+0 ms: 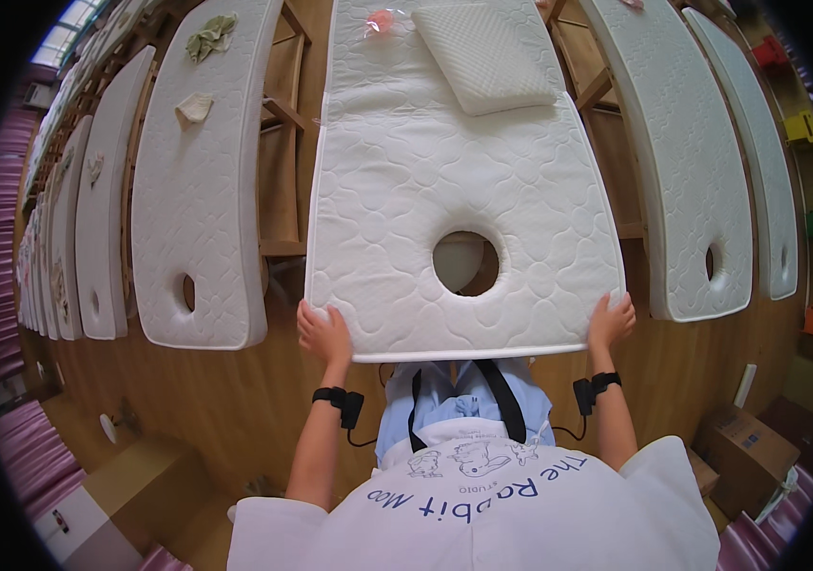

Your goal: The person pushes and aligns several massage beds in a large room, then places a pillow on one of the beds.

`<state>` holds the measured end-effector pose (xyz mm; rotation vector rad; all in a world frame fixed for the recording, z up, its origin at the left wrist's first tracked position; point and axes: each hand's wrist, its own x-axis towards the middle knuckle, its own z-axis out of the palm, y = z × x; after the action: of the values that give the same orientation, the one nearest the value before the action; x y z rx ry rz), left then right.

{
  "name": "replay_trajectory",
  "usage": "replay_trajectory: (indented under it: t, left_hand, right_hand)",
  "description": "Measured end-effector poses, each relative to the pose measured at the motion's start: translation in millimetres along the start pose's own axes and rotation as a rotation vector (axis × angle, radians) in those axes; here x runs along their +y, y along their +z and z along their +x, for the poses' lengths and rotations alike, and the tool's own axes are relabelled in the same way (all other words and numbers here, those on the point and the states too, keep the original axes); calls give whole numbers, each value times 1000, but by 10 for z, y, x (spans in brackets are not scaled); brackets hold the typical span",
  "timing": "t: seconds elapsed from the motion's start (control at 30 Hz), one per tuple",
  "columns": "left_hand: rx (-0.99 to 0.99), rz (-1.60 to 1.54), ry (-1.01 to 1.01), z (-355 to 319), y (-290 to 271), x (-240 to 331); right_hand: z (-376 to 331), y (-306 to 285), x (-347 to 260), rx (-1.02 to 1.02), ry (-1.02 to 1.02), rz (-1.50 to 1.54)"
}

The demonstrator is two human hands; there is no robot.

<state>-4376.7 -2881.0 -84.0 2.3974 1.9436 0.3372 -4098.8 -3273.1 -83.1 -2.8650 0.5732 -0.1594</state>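
Observation:
In front of me lies a white quilted massage-bed mattress (406, 181) with a round face hole near its close end. My left hand (324, 333) grips its near left corner, the thumb lying along the top. At the near right corner my right hand (612, 322) is closed on the edge in the same way. Some of the fingers are hidden by the sides of the mattress. Toward the far end, a white textured pillow (487, 65) rests on the right. A pink item in clear plastic (380, 21) is to its left.
Similar mattresses (199, 171) on wooden frames stand in rows to the left, one with crumpled cloths (211, 38) on it. More mattresses (668, 162) stand to the right. Cardboard boxes (744, 455) sit on the wooden floor at lower right, and another box (145, 481) at lower left.

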Motion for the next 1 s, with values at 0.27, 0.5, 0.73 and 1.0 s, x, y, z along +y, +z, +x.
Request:
replay_trajectory:
  t: [0.27,0.5,0.73,1.0]
  left_hand:
    - [163,-3,152,-82,173,-82]
    - [-37,-801,-261,49,236,-454]
    - [-576,-1253,-668,55,302,-729]
    - [-901,-1359,-561,-5,165,-1095]
  right_hand:
    - [-348,235,-137,215,-344,-245]
    - [-343,-44,-275,-38,-342,-329]
    - [-1302,163,-1548,-707,-1129,154]
    - [-1502,884,-2301,-1488,291,63]
